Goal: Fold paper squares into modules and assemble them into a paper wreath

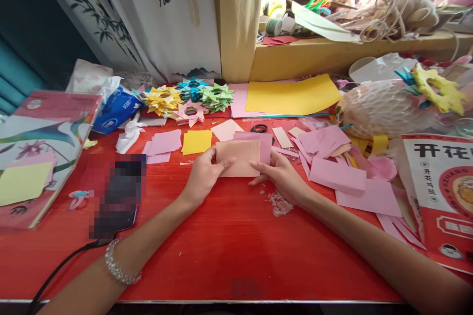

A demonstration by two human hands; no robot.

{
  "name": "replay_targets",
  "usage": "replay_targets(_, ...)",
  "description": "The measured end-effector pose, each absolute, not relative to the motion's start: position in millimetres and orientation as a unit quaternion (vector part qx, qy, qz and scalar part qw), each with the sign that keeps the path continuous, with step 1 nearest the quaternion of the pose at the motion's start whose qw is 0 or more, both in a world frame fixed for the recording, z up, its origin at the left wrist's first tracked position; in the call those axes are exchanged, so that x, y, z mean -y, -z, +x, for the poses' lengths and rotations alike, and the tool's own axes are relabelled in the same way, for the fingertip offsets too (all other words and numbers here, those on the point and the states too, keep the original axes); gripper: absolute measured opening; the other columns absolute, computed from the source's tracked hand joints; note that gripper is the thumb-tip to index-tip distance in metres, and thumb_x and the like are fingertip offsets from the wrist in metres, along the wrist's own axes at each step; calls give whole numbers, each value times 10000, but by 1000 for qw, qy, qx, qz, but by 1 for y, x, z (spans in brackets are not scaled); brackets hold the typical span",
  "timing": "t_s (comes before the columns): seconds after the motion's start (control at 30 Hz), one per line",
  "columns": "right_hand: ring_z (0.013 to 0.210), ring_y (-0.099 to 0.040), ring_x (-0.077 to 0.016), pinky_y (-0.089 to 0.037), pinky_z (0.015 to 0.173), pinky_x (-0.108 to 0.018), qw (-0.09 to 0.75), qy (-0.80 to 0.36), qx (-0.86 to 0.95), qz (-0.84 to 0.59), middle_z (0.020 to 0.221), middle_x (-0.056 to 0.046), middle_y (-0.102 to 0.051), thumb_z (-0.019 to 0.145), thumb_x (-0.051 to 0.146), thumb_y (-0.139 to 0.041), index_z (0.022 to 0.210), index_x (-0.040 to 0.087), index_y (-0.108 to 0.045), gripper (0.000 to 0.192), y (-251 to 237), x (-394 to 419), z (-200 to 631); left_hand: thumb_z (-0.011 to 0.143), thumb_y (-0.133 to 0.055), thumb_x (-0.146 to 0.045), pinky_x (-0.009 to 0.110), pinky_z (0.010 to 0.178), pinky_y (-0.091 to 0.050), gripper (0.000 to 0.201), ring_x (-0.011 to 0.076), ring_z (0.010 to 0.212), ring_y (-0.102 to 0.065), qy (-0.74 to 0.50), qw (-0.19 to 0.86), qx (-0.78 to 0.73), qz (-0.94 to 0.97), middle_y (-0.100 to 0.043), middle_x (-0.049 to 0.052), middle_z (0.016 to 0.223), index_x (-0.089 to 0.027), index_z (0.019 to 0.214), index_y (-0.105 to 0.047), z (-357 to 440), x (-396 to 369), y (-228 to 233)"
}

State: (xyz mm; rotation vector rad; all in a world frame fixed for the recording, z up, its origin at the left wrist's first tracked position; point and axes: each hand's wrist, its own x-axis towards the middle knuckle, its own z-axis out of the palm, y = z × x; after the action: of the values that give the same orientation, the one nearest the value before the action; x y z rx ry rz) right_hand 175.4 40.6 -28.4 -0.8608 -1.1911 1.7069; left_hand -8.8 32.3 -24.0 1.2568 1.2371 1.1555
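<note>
Peach paper sheets (pixel 239 155), with several edges showing at the right, are held up above the red table between both hands. My left hand (pixel 202 176) pinches their left side, thumb on the front and fingers behind. At the lower right corner, my right hand (pixel 283 176) has its thumb on the front, its other fingers partly hidden. Mauve paper (pixel 265 147) shows behind the peach sheets; whether it is held too, I cannot tell. Just beyond lie a yellow paper square (pixel 197 142), pink squares (pixel 166 141) and black-handled scissors (pixel 259 128).
Folded paper stars (pixel 192 110) and a large yellow sheet (pixel 293 94) line the back. Pink paper pieces (pixel 336 174) spread at the right beside a printed bag (pixel 443 182). A phone (pixel 121 197) with a cable lies left. Clear scraps (pixel 280 204) sit near my right hand.
</note>
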Motion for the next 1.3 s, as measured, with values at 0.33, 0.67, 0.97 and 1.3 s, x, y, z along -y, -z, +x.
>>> replay_targets(0.33,1010,-622,-212,-599,764,-331,393,-756,418,-314,1143,-66,-642,823,221,-597,1061,173,-637,246,26,-49,184,709,-693,-346,326,749,-503,386,214,869,-628,-498,525,-489,486,-676,74,997,-164,1033,-588,-9,-36,23)
replay_targets(0.67,1043,-611,-195,-515,929,-359,415,-740,432,-306,1155,-37,-644,791,192,-640,1091,210,-621,301,30,-47,180,709,-685,-387,312,733,-485,395,221,897,-607,-456,467,-533,539,-660,62,1017,-185,1037,-595,-9,-35,25)
replay_targets(0.97,1095,-571,-194,-540,896,-362,417,-748,419,-302,1133,-38,-647,868,244,-538,1068,199,-636,228,28,-48,180,669,-707,-406,315,691,-475,387,229,844,-610,-464,446,-560,521,-677,59,933,-169,960,-614,-11,-34,25)
replay_targets(1.3,1074,-586,-202,-536,891,-387,421,-737,427,-313,1078,-31,-661,838,221,-553,991,216,-652,182,25,-47,180,716,-666,-331,333,769,-465,330,241,935,-608,-517,456,-529,495,-668,79,1045,-167,994,-598,-13,-38,25)
